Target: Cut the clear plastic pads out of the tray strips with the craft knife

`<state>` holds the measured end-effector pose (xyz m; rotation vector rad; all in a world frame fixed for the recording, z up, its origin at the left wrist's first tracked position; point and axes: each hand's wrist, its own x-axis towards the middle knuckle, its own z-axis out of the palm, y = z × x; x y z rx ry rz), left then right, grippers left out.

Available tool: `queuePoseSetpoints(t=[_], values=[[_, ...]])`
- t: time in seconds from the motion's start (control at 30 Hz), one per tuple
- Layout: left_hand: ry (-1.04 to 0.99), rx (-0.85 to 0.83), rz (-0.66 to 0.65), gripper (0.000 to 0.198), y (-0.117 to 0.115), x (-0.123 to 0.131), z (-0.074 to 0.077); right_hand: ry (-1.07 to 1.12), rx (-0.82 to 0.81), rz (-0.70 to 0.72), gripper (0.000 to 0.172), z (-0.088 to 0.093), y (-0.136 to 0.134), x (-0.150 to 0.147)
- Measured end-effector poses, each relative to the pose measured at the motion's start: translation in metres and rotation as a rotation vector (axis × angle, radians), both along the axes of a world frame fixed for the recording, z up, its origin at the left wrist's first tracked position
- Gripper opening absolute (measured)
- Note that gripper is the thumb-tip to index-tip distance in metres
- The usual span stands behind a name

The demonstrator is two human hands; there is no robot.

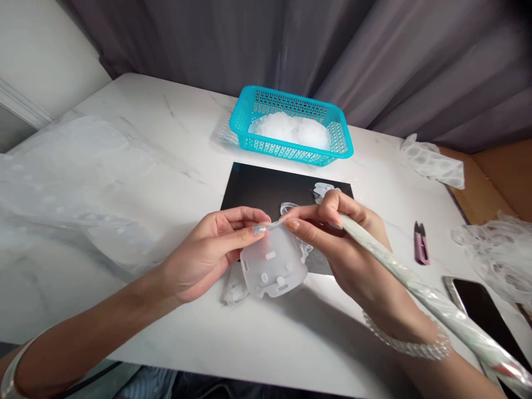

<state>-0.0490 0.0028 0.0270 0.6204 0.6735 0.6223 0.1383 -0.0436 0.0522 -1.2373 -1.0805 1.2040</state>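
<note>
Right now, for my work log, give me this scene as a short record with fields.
left hand: pinches translucent piece at its top edge
right hand: holds wrapped stick, fingertips at the same edge
under them: black mat on white table
behind: teal basket holding whitish pieces
right side: purple snips, phone

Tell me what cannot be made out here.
Head view:
- long wrapped tool: tip hidden inside right hand, far end cut by bottom-right corner.
- small clear pieces on black mat: half hidden by right hand.
- phone: crossed by the tool.
- white pieces in basket: too blurred to count.
</note>
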Motion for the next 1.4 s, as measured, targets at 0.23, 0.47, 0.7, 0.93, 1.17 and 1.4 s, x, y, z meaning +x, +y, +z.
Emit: queuePoseSetpoints(t=[0.23, 0.47, 0.7, 0.93, 1.17, 1.4], values=[[0.055, 0.075, -0.022, 0.016, 0.0, -0.001, -0.004, -0.012, -0.01, -0.023, 0.046, -0.007, 0.001, 0.002], [0.277, 0.302, -0.009, 0.02, 0.002, 0.0, -0.015, -0.08, -0.004, -0.051, 0.044, -0.014, 0.006, 0.004], [0.41, 0.355, 0.342, 0.022, 0.025, -0.006, -0.018, -0.23, 0.056, -0.18, 0.042, -0.024, 0.006, 0.039], [0.431, 0.351, 0.312, 0.033, 0.026, -0.002, -0.03, -0.526, -0.053, -0.12, 0.042, -0.034, -0.033, 0.064], [0.383, 0.419, 0.207, 0.033, 0.004, 0.027, -0.015, -0.493, 0.041, -0.022, 0.038, -0.033, -0.041, 0.063], [0.368, 0.467, 0.205, 0.034, -0.006, 0.039, -0.006, -0.352, 0.046, 0.038, 0.037, -0.038, -0.036, 0.061]])
